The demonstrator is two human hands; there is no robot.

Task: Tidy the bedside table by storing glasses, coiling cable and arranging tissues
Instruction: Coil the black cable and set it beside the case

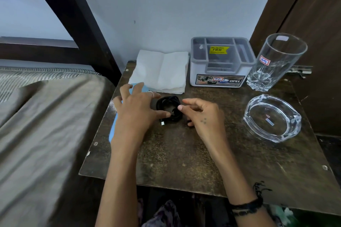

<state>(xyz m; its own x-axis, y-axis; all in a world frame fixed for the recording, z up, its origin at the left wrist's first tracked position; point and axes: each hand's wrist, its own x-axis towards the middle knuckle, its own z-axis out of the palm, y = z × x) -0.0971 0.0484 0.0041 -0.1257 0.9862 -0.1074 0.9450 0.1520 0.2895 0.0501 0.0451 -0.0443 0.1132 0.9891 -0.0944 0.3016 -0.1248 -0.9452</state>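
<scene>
A black cable lies coiled in a small bundle at the middle of the dark wooden bedside table, one plug end sticking out at its front. My left hand hovers over its left side with fingers spread, the thumb tip touching the coil. My right hand sits at the coil's right side, fingers loosely bent, the index tip against the cable. A stack of white tissues lies behind the coil. A light blue flat object, mostly hidden under my left hand, lies at the table's left edge.
A white and grey desk organizer stands at the back next to the tissues. An upright clear tumbler and a glass ashtray occupy the right side. A bed borders the table on the left.
</scene>
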